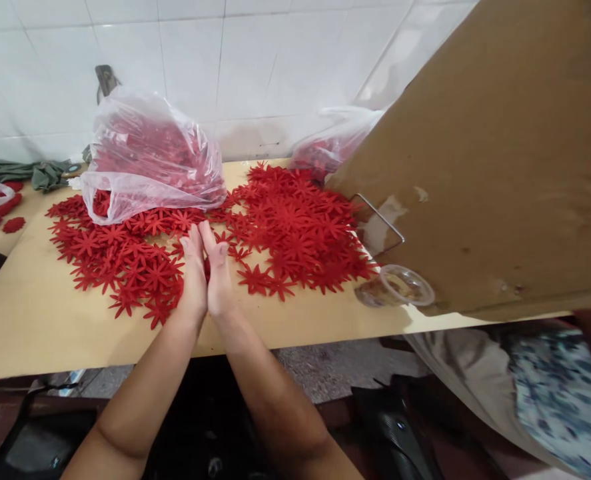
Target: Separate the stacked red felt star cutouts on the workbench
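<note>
My left hand (194, 270) and my right hand (218, 273) are side by side, palms facing and nearly pressed together, fingers stretched out toward the wall. A bit of red shows in the narrow gap between the palms; whether it is held or lies behind is unclear. Both hands are between two spreads of red flower-shaped cutouts with pointed petals. The left pile (148, 270) is close beside my left hand. A larger, thicker pile (300, 233) spreads to the right of my right hand.
A clear plastic bag (160, 160) full of red pieces rests on the left pile; another bag (335, 140) is behind the right pile. A large cardboard sheet (500, 167) stands at the right, by a tipped clear cup (405, 285). Green cloth (50, 175) lies at the far left of the table (35, 320).
</note>
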`<state>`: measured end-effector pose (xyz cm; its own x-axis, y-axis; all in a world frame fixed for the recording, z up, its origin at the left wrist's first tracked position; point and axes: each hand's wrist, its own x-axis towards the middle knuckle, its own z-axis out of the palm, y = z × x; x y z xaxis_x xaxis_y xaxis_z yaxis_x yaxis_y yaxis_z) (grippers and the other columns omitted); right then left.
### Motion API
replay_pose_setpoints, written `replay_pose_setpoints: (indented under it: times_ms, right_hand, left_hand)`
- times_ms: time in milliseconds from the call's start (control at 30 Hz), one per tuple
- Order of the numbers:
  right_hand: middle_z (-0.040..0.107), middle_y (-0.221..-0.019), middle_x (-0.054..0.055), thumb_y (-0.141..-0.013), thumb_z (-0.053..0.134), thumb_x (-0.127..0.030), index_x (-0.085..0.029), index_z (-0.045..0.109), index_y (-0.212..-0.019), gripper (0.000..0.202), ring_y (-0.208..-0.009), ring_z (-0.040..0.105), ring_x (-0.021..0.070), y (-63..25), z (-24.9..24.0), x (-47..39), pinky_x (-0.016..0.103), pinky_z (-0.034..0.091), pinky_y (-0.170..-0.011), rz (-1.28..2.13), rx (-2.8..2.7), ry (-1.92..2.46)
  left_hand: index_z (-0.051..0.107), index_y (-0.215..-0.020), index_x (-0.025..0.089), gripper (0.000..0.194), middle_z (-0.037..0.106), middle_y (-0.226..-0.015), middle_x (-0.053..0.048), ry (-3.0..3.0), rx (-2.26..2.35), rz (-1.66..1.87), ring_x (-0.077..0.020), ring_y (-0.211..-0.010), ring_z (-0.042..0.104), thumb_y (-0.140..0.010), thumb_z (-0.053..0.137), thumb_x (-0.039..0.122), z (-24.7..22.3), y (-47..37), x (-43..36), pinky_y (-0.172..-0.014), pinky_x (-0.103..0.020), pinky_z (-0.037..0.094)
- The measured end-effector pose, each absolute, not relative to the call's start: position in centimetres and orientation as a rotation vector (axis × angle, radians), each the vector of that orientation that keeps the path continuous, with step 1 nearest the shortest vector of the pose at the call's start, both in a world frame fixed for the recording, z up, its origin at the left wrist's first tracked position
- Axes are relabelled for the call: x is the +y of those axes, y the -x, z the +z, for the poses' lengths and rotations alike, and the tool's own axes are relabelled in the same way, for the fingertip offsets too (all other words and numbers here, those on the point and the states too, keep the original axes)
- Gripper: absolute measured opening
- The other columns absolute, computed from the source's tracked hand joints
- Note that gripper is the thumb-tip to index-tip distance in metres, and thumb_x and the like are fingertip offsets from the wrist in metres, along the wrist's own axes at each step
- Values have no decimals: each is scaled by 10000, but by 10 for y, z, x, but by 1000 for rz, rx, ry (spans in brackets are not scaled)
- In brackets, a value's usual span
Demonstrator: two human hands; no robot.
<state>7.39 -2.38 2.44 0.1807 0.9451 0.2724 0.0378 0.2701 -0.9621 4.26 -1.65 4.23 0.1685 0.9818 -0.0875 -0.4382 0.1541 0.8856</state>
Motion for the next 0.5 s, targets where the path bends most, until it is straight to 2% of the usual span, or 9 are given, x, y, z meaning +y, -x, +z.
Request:
replay_pose_setpoints:
  times_ms: [100,200,300,400,500]
  right_hand:
    - [175,-1451,27,-784,-37,-619,-148,188,-1374,788,-1348,85,142,-86,39,-11,385,133,-1100,998,-1107,1053]
    - [145,-1457,-13,-800,70,-625,-188,200,-1369,729,-1351,35,126,-84,42,-12,379,85,-1112,856,-1246,1027]
    - [191,-1447,-15,-822,187,-591,-193,220,-1363,673,-1350,71,118,-74,36,-26,355,98,-1118,678,-1404,975]
    - [229,-1437,-4,-830,209,-566,-189,215,-1368,657,-1348,110,143,-73,41,-36,370,128,-1117,554,-1468,960]
    - [216,-1438,-52,-811,242,-588,-260,183,-1374,654,-1356,40,178,-79,56,-32,423,104,-1114,501,-1510,1011]
  left_hand:
    - [429,-1255,265,588,307,-1404,61,-926,682,1239,-122,-1343,119,-830,149,557,48,-43,-35,-1119,-297,77]
    - [487,-1197,277,585,368,-1372,63,-889,591,1320,-122,-1335,161,-838,111,546,52,-39,-30,-1112,-299,122]
    - [525,-1140,283,603,432,-1325,54,-750,621,1337,-104,-1324,193,-853,41,499,53,-34,-14,-1091,-300,209]
    - [520,-1143,270,499,506,-1254,13,-719,641,1314,-129,-1290,291,-871,146,458,52,-32,-12,-1055,-302,284]
    - [516,-1147,260,418,578,-1147,-23,-653,635,1216,-172,-1186,442,-860,269,438,54,-34,-25,-974,-325,385]
